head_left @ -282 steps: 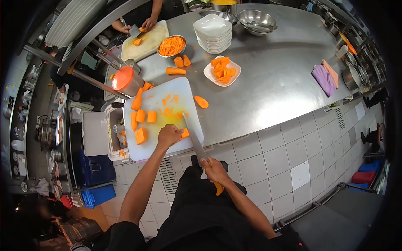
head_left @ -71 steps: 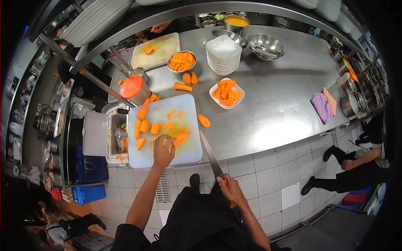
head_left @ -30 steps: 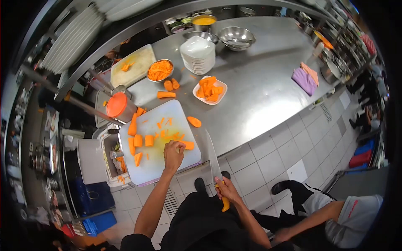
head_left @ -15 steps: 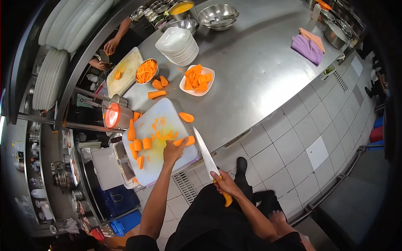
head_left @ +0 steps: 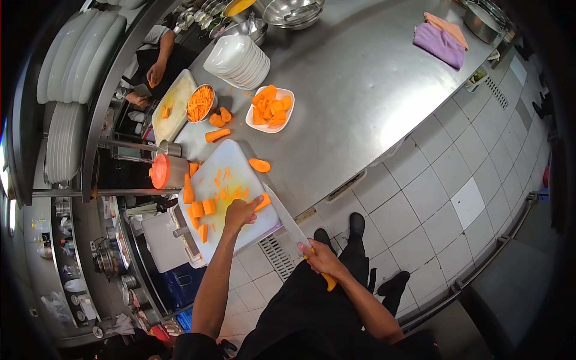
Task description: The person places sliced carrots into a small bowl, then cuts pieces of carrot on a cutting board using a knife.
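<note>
My left hand [head_left: 241, 214] is closed on a thick carrot piece [head_left: 263, 202], pressing it on the white cutting board [head_left: 252, 223] near its right edge. In my right hand [head_left: 324, 261] is a kitchen knife [head_left: 287, 219], gripped by its yellow handle. The long blade points up and left, its front part right beside the carrot's outer end; whether they touch I cannot tell. Cut carrot bits [head_left: 233, 193] lie around a yellow stain mid-board. Several carrot chunks [head_left: 208, 207] line the board's left side. Another carrot piece [head_left: 260, 165] rests just off the board's upper right edge.
A white bowl of carrot pieces [head_left: 257, 124], a metal bowl of carrot strips [head_left: 210, 113] and stacked white bowls [head_left: 245, 66] stand farther back. An orange-lidded container [head_left: 161, 171] is left of the board. A co-worker's hand [head_left: 156, 74] is by another board [head_left: 174, 123].
The whole view has shifted a little. The knife blade has come closer to the carrot's outer end. My left hand keeps its hold on the carrot.
</note>
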A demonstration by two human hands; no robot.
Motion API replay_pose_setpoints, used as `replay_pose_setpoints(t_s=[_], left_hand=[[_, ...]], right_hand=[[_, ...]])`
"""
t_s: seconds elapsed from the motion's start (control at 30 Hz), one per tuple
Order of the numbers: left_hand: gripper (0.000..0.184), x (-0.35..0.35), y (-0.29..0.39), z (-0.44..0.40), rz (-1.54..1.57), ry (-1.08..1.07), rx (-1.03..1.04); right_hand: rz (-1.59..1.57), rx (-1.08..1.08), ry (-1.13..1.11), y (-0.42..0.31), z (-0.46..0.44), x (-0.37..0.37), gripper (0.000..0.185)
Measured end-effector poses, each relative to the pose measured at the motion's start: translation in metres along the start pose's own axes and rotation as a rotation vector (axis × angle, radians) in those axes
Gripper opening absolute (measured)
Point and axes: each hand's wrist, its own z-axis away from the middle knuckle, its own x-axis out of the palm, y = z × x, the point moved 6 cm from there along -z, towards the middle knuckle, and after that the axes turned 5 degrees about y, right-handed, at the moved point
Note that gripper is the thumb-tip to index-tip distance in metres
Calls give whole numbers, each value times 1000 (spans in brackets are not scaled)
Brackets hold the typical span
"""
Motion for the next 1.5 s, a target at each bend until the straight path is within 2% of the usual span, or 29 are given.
replay_pose_setpoints(t_s=[0.07,0.5,0.57,0.9,0.97,1.1,1.2,1.27,1.3,1.37,1.5], left_hand=[[65,3,-2,1,119,-13,-1],[63,0,4,7,81,-5,2],[75,0,3,5,73,-26,-11],[79,2,1,4,62,-31,-38],[65,0,5,6,53,5,-2],[60,-4,7,3,47,-38,-10],[64,-3,10,-9,7,-158,4],[79,4,11,-16,-157,-268,-82],[79,7,13,-16,-157,-267,-80],[90,4,34,-1,-345,-192,-64],[88,15,20,-15,-448,-39,54]], right_hand=[[54,-22,12,1,0,-6,48],[-24,48,-34,-5,1,-9,46],[-26,54,-50,-5,-1,-8,48],[-44,87,-18,-9,-16,-8,45],[-31,80,-16,-9,-18,-8,44],[27,27,14,-10,-20,-8,45],[49,9,19,-8,-23,-8,46],[48,3,21,-8,-22,-8,46],[45,7,20,-7,-22,-8,46],[40,11,18,-6,-22,-8,47],[40,9,19,-8,-22,-7,49]])
